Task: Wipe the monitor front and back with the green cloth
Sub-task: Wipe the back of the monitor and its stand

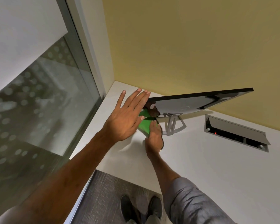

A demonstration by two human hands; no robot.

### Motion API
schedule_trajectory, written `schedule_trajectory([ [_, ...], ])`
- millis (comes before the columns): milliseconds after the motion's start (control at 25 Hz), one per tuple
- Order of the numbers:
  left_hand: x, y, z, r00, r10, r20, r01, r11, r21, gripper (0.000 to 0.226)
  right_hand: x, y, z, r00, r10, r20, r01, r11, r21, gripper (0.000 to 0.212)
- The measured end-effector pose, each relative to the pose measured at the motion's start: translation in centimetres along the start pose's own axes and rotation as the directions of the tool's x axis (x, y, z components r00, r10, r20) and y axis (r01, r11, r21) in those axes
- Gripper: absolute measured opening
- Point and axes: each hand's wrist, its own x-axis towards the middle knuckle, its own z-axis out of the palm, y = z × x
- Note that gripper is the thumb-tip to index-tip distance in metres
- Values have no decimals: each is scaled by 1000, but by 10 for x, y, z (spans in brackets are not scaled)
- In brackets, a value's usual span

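One monitor (192, 102) stands on the white desk (200, 159) at 3 o'clock from centre, its silver back showing. One green cloth (145, 125) is at its 8 o'clock corner, gripped by the right hand (153, 139). The left hand (126, 117), fingers straight and spread, is at the monitor's 9 o'clock edge. Two shoes (141, 209) show at 6 o'clock.

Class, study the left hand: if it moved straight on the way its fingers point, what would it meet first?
Probably the near end of the monitor, right beside the straight fingertips of the left hand. Depth is unclear, so it might slip past to the yellow wall behind.
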Motion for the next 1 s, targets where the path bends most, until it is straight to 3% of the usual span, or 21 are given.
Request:
schedule_trajectory([
  [120, 5, -8, -2, 999, 18, -27, -19, 998, -55, 66, 27, -8, 15, 978, 203, -55, -200, 978, 60, 83],
  [200, 7, -15, -4, 999, 51, -10, -51, 992, -112, 72, 48, -9, 25, 979, 196, 50, -197, 980, 21, 66],
  [360, 6, -17, -12, 998, 47, 50, -33, 971, -239, 101, 57, -10, 29, 911, 86, 403, 35, 958, -283, 73],
  [520, 8, -17, -15, 993, 45, 105, -16, 964, -265, 109, 30, 19, 4, 836, -86, 542, 329, 868, -371, 83],
  [680, 9, -19, -17, 990, 58, 132, -21, 964, -266, 115, 14, 39, -27, 752, -155, 640, 491, 780, -388, 83],
  [880, 10, -17, -21, 984, 44, 171, -2, 971, -238, 118, 8, 73, -60, 720, -168, 674, 554, 723, -412, 88],
  [1000, 13, -11, -19, 984, -21, 179, 70, 959, -273, 114, -2, 76, -68, 796, -144, 587, 427, 822, -377, 88],
])
